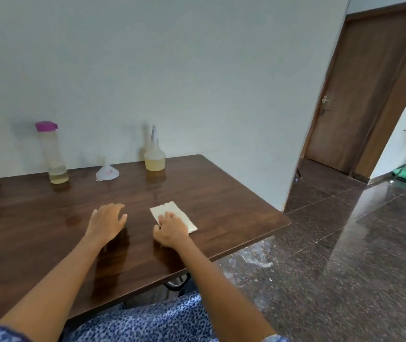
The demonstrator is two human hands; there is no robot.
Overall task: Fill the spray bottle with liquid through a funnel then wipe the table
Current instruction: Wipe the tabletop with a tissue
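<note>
While the spray bottle (154,154) stands filled with yellowish liquid at the far edge of the tabletop (221,193), with the funnel (107,172) upended off it at its 9 o'clock, the filling looks finished and wiping is the step in hand. The right hand (171,229) presses a folded cloth (174,214), fingers bent over its near end, probably to drive it across the wood. The left hand (107,222) lies flat, fingers loosely spread, holding nothing, likely as a brace. From both hands the spray bottle sits at 12 o'clock, well apart. A purple-capped bottle (52,154) stands at 11 o'clock.
</note>
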